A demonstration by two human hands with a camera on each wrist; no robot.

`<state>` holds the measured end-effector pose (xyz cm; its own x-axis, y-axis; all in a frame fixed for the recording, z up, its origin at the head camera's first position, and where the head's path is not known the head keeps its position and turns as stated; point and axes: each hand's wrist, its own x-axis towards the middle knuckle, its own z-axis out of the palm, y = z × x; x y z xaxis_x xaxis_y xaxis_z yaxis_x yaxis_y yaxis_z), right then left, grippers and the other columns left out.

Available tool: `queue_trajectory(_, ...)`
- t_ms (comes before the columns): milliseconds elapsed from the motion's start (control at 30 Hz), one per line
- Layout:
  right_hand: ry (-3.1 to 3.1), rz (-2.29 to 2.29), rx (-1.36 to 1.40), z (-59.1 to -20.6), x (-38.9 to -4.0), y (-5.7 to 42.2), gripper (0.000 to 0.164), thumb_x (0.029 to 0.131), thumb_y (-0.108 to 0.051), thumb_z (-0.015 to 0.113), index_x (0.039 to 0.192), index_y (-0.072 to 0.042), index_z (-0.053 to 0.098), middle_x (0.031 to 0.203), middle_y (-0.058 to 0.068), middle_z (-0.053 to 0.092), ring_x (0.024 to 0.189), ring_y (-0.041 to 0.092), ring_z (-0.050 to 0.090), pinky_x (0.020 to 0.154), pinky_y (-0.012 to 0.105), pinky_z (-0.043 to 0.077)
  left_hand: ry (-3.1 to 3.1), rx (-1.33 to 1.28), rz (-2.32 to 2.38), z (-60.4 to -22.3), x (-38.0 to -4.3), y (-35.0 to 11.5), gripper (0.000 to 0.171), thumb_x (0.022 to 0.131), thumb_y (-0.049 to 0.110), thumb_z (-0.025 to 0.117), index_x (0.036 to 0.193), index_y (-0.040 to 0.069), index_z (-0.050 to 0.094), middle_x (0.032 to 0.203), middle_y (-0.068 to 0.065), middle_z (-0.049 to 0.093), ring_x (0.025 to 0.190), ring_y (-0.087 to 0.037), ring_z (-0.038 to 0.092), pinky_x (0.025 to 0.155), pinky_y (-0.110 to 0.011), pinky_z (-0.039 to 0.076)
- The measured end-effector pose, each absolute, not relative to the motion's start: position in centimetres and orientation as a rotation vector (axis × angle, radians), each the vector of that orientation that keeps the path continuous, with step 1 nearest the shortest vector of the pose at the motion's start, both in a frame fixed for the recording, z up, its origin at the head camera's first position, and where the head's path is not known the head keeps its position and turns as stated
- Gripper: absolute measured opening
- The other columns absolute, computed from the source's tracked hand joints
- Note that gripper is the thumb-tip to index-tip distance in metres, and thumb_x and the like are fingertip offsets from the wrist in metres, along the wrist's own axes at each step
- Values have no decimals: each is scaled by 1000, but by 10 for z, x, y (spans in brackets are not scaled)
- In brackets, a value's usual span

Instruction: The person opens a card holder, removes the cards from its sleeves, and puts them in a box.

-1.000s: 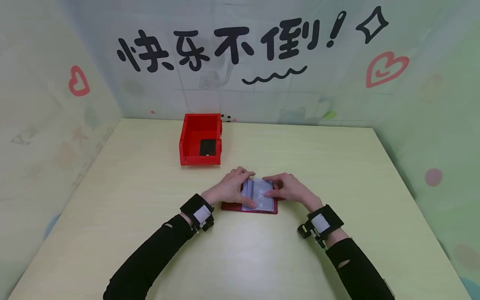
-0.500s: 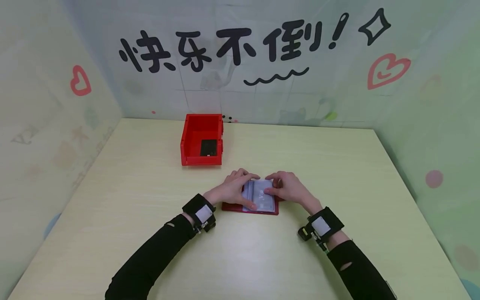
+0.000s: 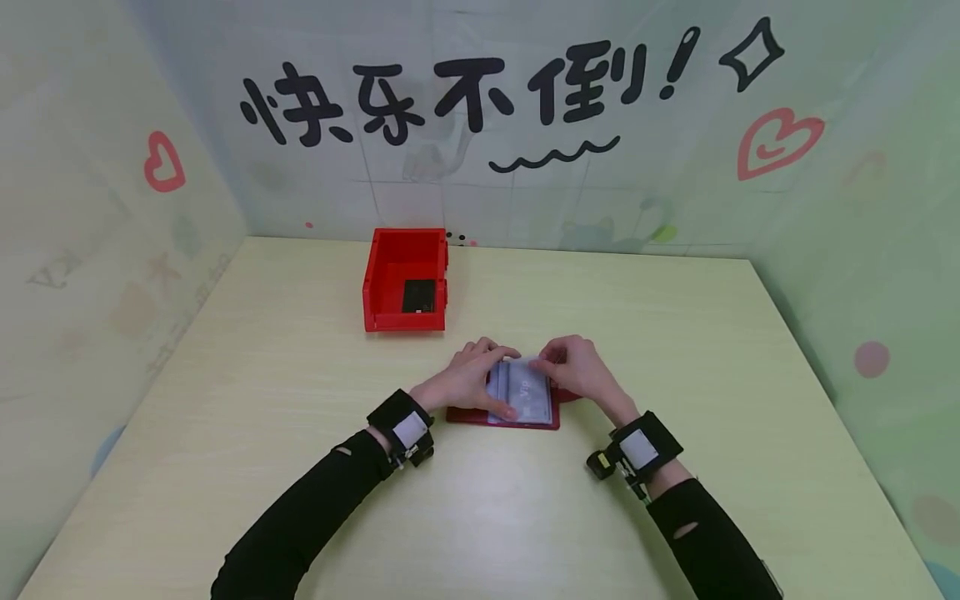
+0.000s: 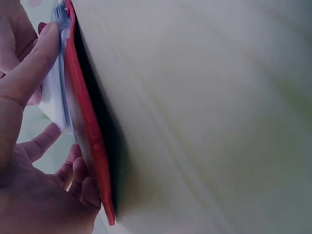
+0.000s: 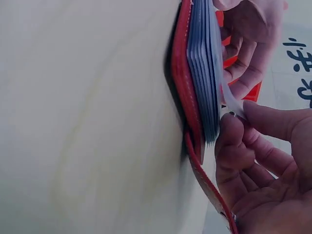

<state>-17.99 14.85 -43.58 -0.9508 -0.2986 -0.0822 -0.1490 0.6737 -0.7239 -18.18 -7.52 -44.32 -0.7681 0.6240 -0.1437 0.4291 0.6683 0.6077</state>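
A red card holder (image 3: 467, 415) lies spread on the table, its stack of clear plastic sleeves (image 3: 531, 402) facing up. My left hand (image 3: 468, 379) spans the sleeves. Its straight thumb (image 4: 34, 70) presses near their front edge, and the fingers reach toward the back edge. With thumb and index finger, my right hand (image 3: 579, 368) pinches the corner of the top clear sleeve (image 5: 235, 105), which bends up from the stack. A red strap (image 5: 207, 183) sticks out from the cover under the right hand. Pale lettering shows on the top sleeve.
A red open-front bin (image 3: 405, 322) stands behind the hands, toward the back of the table, with a flat black object (image 3: 418, 295) inside. The pale wood table (image 3: 495, 517) is bounded by printed cloth walls (image 3: 330, 192) at the back and sides.
My right hand has moved slightly up and away from the sleeve's front face, now pinching at its back right corner. The left hand stays in place on the card holder.
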Motion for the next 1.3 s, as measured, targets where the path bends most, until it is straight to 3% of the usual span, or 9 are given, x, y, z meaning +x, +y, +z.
queue_trajectory(367, 2510, -1303, -285, -450, -181, 154, 23, 99, -22, 63, 98, -2, 73, 71, 2, 60, 62, 12, 52, 55, 23, 43, 2548, 808, 840, -446, -182, -76, 85, 75, 45, 86, 144, 16, 47, 130, -10, 48, 119, -26, 43, 101, -43, 38)
queue_trajectory(633, 2462, -1343, -355, -452, -180, 155, 31, 103, -28, 56, 86, -3, 65, 62, -5, 45, 57, 10, 45, 53, 24, 38, 2538, 718, 961, -446, -185, -78, 79, 79, 40, 84, 139, 8, 43, 121, -10, 51, 113, -22, 48, 95, -35, 44)
queue_trajectory(867, 2365, -1383, -287, -452, -180, 158, 35, 106, -27, 50, 84, -1, 57, 65, -1, 44, 60, 14, 44, 56, 24, 35, 2429, 659, 1106, -446, -188, -78, 62, 89, 33, 77, 133, 6, 42, 88, -4, 64, 82, -15, 56, 75, -25, 43)
queue_trajectory(1000, 2272, -1460, -306, -454, -180, 162, 31, 108, -22, 46, 92, 3, 57, 72, 4, 45, 65, 17, 45, 59, 24, 36, 2391, 622, 1139, -446, -189, -77, 58, 93, 35, 72, 135, 7, 42, 84, -2, 67, 78, -13, 58, 75, -24, 45)
queue_trajectory(1167, 2221, -1496, -356, -454, -178, 165, 23, 107, -16, 46, 106, 3, 60, 75, 6, 43, 66, 17, 44, 60, 24, 36, 2369, 544, 1170, -444, -187, -73, 57, 96, 40, 67, 135, 8, 42, 90, -5, 70, 81, -15, 60, 75, -25, 47)
queue_trajectory(1300, 2261, -1473, -379, -454, -176, 165, 22, 104, -13, 52, 115, 1, 64, 83, 7, 53, 74, 17, 50, 63, 24, 41, 2370, 474, 1183, -440, -185, -69, 58, 96, 45, 63, 135, 8, 43, 96, -7, 71, 83, -16, 63, 74, -26, 49)
